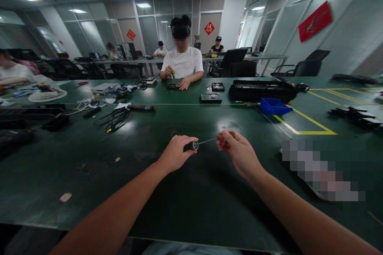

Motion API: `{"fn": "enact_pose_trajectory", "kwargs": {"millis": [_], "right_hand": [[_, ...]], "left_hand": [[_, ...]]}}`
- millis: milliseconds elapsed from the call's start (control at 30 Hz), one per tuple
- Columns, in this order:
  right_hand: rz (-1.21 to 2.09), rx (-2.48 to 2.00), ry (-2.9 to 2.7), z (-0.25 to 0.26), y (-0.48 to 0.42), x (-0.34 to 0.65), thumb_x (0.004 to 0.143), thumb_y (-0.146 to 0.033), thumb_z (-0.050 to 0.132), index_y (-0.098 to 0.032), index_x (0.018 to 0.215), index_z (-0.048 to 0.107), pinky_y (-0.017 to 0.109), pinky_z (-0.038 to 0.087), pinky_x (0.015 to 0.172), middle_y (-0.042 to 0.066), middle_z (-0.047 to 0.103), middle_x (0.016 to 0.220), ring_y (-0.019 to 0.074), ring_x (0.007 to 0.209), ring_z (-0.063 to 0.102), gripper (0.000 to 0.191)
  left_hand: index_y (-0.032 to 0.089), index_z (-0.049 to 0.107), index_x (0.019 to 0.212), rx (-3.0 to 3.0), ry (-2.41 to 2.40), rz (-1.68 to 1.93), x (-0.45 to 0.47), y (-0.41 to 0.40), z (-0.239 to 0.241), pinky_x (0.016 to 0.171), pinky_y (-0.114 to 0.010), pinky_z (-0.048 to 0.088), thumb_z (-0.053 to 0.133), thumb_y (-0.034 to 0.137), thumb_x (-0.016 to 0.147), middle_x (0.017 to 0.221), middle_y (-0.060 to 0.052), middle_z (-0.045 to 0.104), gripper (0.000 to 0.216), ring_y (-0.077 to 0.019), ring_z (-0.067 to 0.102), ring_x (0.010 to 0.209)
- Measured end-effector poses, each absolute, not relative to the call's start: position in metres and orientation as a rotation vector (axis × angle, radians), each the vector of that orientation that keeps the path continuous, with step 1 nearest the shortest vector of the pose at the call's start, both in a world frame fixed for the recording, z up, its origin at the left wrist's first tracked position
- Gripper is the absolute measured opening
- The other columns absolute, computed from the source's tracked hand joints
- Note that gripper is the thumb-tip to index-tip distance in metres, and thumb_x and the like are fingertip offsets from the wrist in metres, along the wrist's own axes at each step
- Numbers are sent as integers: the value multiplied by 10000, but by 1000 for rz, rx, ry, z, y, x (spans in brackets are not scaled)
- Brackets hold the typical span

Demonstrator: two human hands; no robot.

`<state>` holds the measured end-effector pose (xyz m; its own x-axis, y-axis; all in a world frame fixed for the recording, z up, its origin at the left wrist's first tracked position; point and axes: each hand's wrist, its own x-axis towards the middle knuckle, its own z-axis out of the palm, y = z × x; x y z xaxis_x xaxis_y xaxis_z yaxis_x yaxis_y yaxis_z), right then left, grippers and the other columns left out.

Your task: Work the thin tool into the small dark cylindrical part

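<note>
Head view, left hand clasping screwdriver

We see little of the screwdriver: the closed left hand wraps its dark handle, leaving only the metal collar and thin shaft exposed. The shaft's tip vanishes among the gathered fingertips of the right hand, so we cannot tell the bit type or what it meets. Right of the right hand, a pixelated patch masks an object; only a pale curved edge shows beneath it. Both forearms are cut off by the lower picture edge. Far beyond the hands, a seated person grips a yellowish tool, too small to identify.
</note>
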<state>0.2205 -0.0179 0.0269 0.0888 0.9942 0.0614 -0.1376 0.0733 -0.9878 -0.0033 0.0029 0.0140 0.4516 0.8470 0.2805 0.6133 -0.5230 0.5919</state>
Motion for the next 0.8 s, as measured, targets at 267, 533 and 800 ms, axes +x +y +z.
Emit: {"fn": "enact_pose_trajectory", "kwargs": {"millis": [267, 533, 800], "right_hand": [[865, -1147, -1407, 33, -26, 217, 899, -481, 580, -190, 918, 632, 335, 511, 708, 39, 671, 784, 177, 733, 636, 296], [710, -1196, -1598, 29, -31, 218, 950, -442, 515, -209, 994, 612, 357, 524, 751, 56, 696, 884, 208, 816, 694, 255], [416, -1255, -1856, 40, -38, 216, 965, -330, 478, -203, 977, 588, 331, 493, 697, 50, 707, 840, 206, 779, 688, 168]], "left_hand": [[297, 622, 1253, 2325, 1231, 755, -3, 4, 10, 1003, -409, 389, 720, 226, 846, 1138, 0, 666, 424, -212, 571, 1068], [306, 596, 1297, 2343, 1251, 696, -2, 3, 10, 1018, -432, 381, 708, 256, 860, 1134, -15, 663, 454, -225, 567, 1067], [305, 589, 1312, 2393, 1240, 659, -2, 5, 7, 1003, -422, 387, 711, 269, 861, 1173, -27, 659, 468, -226, 569, 1090]]}}
